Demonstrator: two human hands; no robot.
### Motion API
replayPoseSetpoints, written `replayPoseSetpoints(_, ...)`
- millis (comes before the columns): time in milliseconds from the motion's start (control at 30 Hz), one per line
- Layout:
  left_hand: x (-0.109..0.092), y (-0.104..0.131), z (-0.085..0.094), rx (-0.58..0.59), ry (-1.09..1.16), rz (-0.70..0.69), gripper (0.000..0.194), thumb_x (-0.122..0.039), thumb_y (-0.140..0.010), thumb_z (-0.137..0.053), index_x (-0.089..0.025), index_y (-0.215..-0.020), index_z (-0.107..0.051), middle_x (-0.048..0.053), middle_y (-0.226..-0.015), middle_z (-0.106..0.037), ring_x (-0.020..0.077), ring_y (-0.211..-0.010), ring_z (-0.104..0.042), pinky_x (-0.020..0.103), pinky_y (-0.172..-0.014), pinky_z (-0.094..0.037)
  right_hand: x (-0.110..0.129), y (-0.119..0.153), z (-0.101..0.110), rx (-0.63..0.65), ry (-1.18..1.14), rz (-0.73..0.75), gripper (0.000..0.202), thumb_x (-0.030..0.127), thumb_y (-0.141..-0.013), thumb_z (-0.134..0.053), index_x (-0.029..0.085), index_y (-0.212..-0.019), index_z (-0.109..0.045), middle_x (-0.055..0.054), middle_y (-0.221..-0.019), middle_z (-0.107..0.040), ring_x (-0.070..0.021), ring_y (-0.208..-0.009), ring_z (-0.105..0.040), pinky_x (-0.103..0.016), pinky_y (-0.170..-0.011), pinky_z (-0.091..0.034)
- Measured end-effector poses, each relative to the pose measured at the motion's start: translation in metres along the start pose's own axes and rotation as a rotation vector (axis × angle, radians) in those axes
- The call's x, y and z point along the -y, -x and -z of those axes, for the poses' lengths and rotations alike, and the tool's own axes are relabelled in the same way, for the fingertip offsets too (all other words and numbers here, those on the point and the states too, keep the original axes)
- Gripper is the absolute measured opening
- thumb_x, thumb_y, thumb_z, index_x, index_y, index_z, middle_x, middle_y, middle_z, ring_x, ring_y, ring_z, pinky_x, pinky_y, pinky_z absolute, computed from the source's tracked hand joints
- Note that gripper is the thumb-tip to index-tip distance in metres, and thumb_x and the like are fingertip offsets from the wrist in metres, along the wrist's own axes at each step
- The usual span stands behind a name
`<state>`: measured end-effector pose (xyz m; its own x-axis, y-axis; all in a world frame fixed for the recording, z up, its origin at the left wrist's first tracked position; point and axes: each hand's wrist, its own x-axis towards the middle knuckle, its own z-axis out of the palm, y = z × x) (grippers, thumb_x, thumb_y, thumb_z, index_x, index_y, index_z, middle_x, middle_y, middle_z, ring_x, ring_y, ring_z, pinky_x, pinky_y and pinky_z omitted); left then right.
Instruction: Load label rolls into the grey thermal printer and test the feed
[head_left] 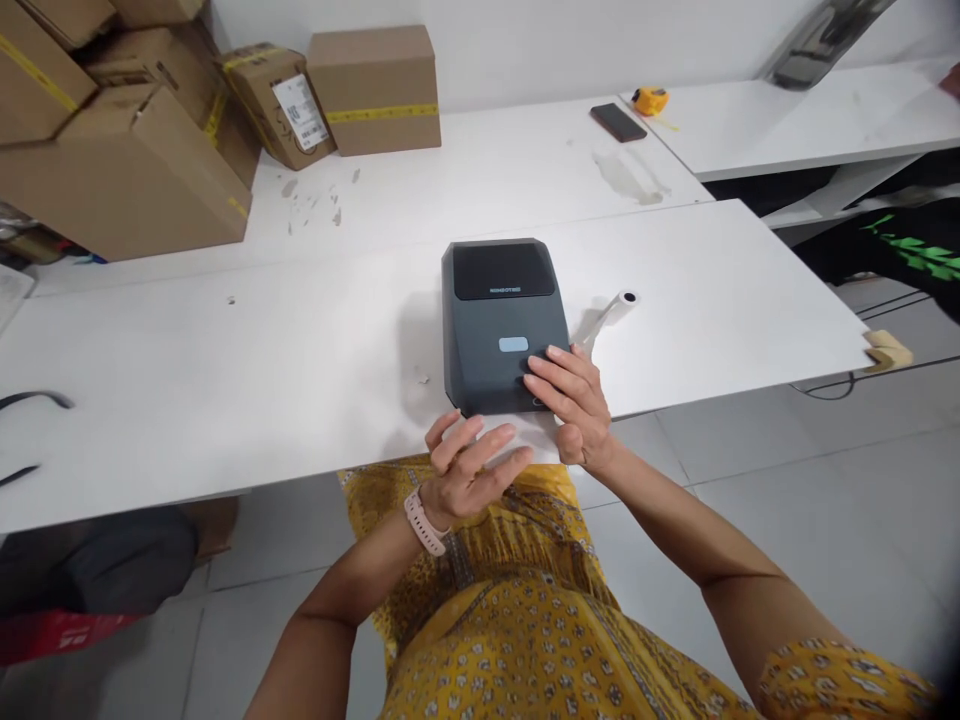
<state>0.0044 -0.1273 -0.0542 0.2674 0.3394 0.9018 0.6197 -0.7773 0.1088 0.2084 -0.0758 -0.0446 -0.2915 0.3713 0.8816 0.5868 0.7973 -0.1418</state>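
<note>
A dark grey label printer point(487, 325) with a glossy black panel and a light blue button lies near the front edge of the white table. My right hand point(574, 395) rests on its lower right corner, fingers stretched over the top. At the printer's near edge is my left hand point(472, 465), its fingers spread and holding nothing; I cannot tell whether a fingertip touches the casing. Just right of the printer lies a small white paper roll point(619, 306), with a strip running toward the printer's side.
Cardboard boxes point(375, 90) stand along the back left of the table point(315, 360). A black phone point(618, 122) and a yellow tape measure point(649, 100) lie at the back right. A dark strap point(37, 398) is at the left. Tape point(889, 350) sits at the right corner.
</note>
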Motion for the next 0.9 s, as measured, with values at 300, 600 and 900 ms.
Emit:
replayPoseSetpoints(300, 0.02, -0.026, -0.026, -0.054, 0.509, 0.844, 0.08, -0.062, -0.094, -0.063, -0.034, -0.162, -0.031, 0.007, -0.173, -0.028, 0.0338, -0.163, -0.024, 0.053, -0.132, -0.026, 0.015, 0.012, -0.023, -0.223, -0.115, -0.209, 0.057, 0.04, -0.109, -0.019, 0.036, -0.141, -0.066, 0.002, -0.123, -0.079, -0.0227, -0.124, -0.071, -0.054, -0.119, -0.051)
replayPoseSetpoints(600, 0.022, -0.03, -0.03, 0.043, 0.7, 1.043, 0.092, -0.06, -0.089, -0.071, -0.038, -0.164, -0.022, 0.007, -0.171, -0.033, 0.035, -0.161, -0.03, 0.054, -0.129, -0.035, 0.019, -0.005, -0.024, -0.331, -0.33, -0.749, 0.069, 0.049, -0.096, -0.066, 0.038, -0.158, -0.038, -0.006, -0.139, -0.07, -0.0292, -0.134, -0.065, -0.058, -0.113, -0.054)
replayPoseSetpoints(900, 0.024, -0.026, -0.042, 0.075, 0.506, 0.93, 0.092, -0.074, -0.092, -0.052, -0.035, -0.166, -0.012, 0.01, -0.167, -0.036, 0.0363, -0.155, -0.04, 0.055, -0.12, -0.047, 0.015, 0.008, -0.017, 0.003, -0.542, -1.005, 0.09, 0.077, -0.094, -0.048, 0.028, -0.166, -0.024, -0.015, -0.166, -0.046, -0.0353, -0.143, -0.059, -0.052, -0.11, -0.058)
